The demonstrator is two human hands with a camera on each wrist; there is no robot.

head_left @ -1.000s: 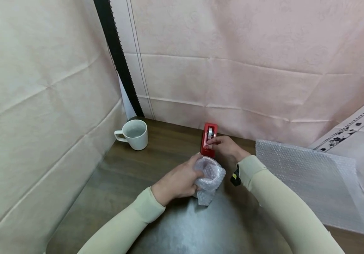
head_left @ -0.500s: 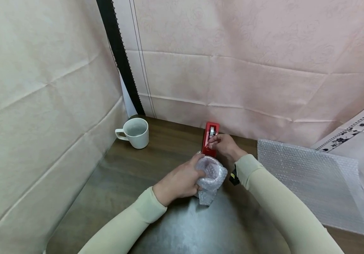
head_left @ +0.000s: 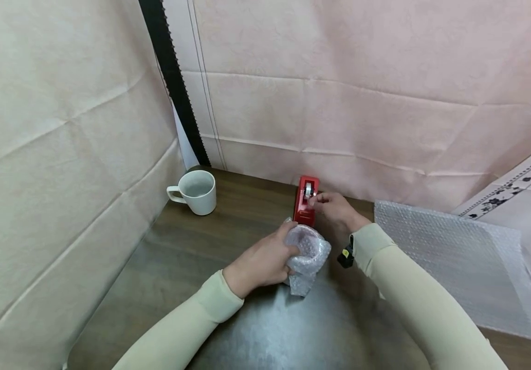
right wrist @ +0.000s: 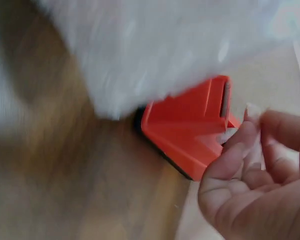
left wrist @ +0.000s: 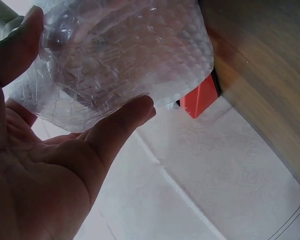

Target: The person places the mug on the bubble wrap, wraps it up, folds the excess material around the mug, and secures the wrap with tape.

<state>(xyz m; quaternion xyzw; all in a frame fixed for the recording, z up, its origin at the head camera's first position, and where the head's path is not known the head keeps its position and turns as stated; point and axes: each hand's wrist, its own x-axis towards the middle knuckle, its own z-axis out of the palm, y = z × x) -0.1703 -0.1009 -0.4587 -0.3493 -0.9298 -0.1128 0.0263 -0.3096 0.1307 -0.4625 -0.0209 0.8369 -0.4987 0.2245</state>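
My left hand (head_left: 262, 259) grips a cup-shaped thing wrapped in bubble wrap (head_left: 310, 257), its round opening facing up. In the left wrist view, thumb and fingers spread around the crinkled bubble wrap (left wrist: 135, 60). Right behind it stands a red tape dispenser (head_left: 302, 211) with a small roll of clear tape (head_left: 308, 190). My right hand (head_left: 336, 208) is at the dispenser's right side. In the right wrist view, its thumb and fingertips pinch together by the red dispenser (right wrist: 185, 125), at what looks like the clear tape's end; the strip itself barely shows.
A white mug (head_left: 199, 194) stands at the back left, handle to the left. On the right lies a flat sheet of bubble wrap (head_left: 441, 262). Pale cloth walls (head_left: 362, 103) close off the back and left of the brown wooden table (head_left: 163, 288).
My right fingers have shifted slightly up and to the right along the tape dispenser. My left hand keeps its grip on the wrapped thing, nearly still.
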